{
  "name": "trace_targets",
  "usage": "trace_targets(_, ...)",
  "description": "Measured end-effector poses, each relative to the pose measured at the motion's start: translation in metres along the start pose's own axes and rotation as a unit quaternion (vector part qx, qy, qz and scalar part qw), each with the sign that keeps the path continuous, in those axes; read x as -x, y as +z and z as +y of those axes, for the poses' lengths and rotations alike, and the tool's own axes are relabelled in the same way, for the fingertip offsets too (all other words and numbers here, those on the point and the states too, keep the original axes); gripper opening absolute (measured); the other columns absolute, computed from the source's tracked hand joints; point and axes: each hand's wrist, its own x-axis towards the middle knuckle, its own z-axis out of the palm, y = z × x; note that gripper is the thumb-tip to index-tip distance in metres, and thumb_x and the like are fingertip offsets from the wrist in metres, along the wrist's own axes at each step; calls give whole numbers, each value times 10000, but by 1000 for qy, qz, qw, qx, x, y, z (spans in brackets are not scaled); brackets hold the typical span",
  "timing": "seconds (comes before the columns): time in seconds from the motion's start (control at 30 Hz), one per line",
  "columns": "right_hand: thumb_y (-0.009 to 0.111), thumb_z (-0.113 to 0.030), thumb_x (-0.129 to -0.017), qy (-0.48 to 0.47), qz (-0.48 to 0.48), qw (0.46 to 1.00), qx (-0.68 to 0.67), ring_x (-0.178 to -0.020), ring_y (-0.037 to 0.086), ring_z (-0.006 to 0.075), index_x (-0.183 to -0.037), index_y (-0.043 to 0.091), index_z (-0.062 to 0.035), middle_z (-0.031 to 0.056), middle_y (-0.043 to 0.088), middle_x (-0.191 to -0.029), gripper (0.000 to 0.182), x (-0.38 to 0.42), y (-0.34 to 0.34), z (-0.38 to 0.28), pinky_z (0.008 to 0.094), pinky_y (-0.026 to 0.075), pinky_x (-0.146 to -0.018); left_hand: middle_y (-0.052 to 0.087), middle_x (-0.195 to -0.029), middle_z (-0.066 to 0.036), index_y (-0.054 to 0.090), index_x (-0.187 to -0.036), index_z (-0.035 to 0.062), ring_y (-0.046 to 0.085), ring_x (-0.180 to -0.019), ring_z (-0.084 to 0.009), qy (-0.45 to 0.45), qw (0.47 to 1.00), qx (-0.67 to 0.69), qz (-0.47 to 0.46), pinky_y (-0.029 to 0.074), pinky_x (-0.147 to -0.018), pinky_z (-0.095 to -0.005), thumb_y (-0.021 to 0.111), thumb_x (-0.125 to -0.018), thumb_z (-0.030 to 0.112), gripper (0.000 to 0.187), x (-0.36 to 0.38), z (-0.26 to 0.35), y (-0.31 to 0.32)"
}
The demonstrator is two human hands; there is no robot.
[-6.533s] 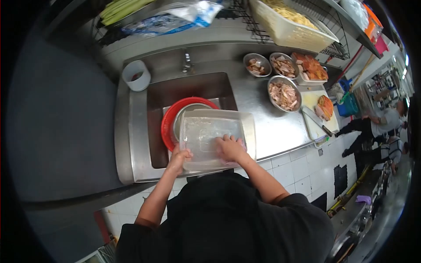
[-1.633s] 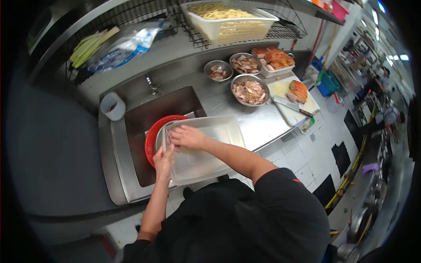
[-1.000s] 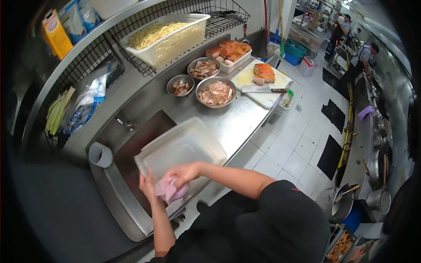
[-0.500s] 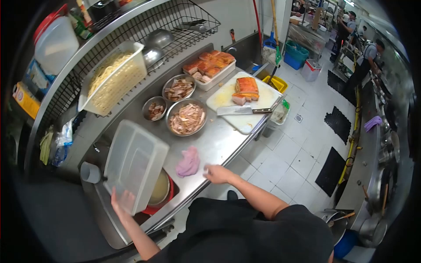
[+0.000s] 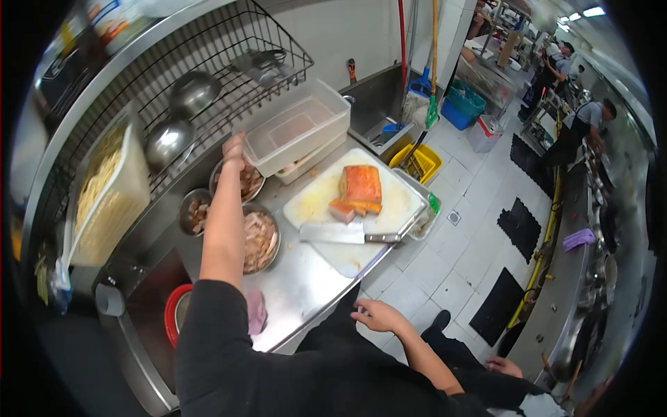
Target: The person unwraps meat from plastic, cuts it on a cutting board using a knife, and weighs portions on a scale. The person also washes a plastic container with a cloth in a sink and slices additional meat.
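Observation:
My left hand (image 5: 235, 151) grips the near left rim of a translucent plastic container (image 5: 299, 128). The container is tilted and hangs over the white tray (image 5: 321, 158) at the back, hiding most of what lies in it. Below my left forearm are metal bowls of cut meat, the largest (image 5: 260, 240) partly covered by the arm. My right hand (image 5: 379, 315) hangs beyond the counter's front edge, fingers loosely curled and holding nothing. Nearest to it is the white cutting board (image 5: 316, 198), with a roasted pork slab (image 5: 361, 184) and a cleaver (image 5: 340, 233) on it.
A pink cloth (image 5: 256, 311) lies on the steel counter, beside a sink holding a red-rimmed container (image 5: 174, 316). A basket of noodles (image 5: 104, 187) stands on the left rack. Another person's hand (image 5: 504, 367) shows at lower right; other people work farther off.
My left hand has carried the plastic container from over the sink up to the back tray. My right hand has moved right and down, away from the pink cloth. Another person's hand has appeared.

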Motion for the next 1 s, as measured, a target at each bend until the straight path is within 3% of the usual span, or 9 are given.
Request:
trace_targets(0.2,684,-330,-979,179,96,979,-26,-997,701,435,-1245,650,14,261,727,-1090,436,28,-110,44,484,554,-884,681,-1132,-185,664,-1160,-88,682,-984,-302,51,988,-94,112,591,-793,-532,647,-1005,251,373,-83,-40,42)
trace_targets(0.33,696,-225,-961,99,210,973,19,-1006,680,447,-1136,668,38,254,719,-1050,317,14,-148,48,484,540,-873,697,-1130,-174,671,-1153,-93,693,-1010,-304,47,997,40,35,579,-795,-483,682,-956,280,421,-146,-70,9)
trace_targets(0.47,751,-154,-880,-62,262,950,156,-1129,585,383,-1204,641,-43,169,624,-1140,360,-52,-155,57,469,476,-978,713,-1134,-191,675,-1173,-76,702,-1039,-301,-25,968,-139,206,577,-821,-450,671,-966,269,403,-16,7,73)
trace_targets(0.53,736,-131,-869,-91,204,952,209,-1154,590,357,-1221,633,-41,174,627,-1180,378,-89,-170,49,472,478,-962,733,-1112,-202,699,-1153,-34,707,-1076,-269,339,704,-510,359,574,-856,-425,661,-979,241,328,-14,-9,62)
trace_targets(0.57,717,-112,-867,-120,183,949,227,-1136,609,350,-1222,639,-38,183,643,-1175,371,-105,-171,53,470,484,-950,753,-1029,-156,725,-1107,19,722,-998,-232,374,823,-331,269,571,-835,-383,653,-983,201,232,49,-11,97)
trace_targets(0.6,717,-112,-867,-131,176,949,227,-1136,609,350,-1222,639,-38,183,643,-1175,371,-121,-172,59,470,484,-950,749,-941,-94,730,-1057,42,714,-859,-205,457,811,-322,173,561,-774,-338,671,-973,202,189,51,-43,88)
trace_targets(0.67,675,-78,-878,-152,19,947,281,-1112,634,345,-1201,641,-10,194,656,-1156,331,-145,-171,74,472,517,-927,722,-893,-95,726,-1025,26,672,-834,-214,310,893,-324,-20,543,-750,-349,728,-945,260,247,147,-72,142)
trace_targets(0.77,661,-112,-876,-128,-51,934,330,-1070,675,375,-1160,646,28,219,665,-1175,317,-162,-171,76,498,556,-906,685,-1272,-235,665,-1334,41,671,-1154,-363,214,751,-589,-209,503,-1054,-436,849,-814,360,637,205,-128,159)
trace_targets(1.0,685,-257,-845,-75,-106,977,168,-1046,697,451,-1106,646,82,312,687,-1141,430,-128,-230,57,501,563,-936,662,-1367,-222,596,-1437,33,673,-1192,-347,62,824,-549,-126,540,-1033,-438,845,-850,368,720,228,-127,128)
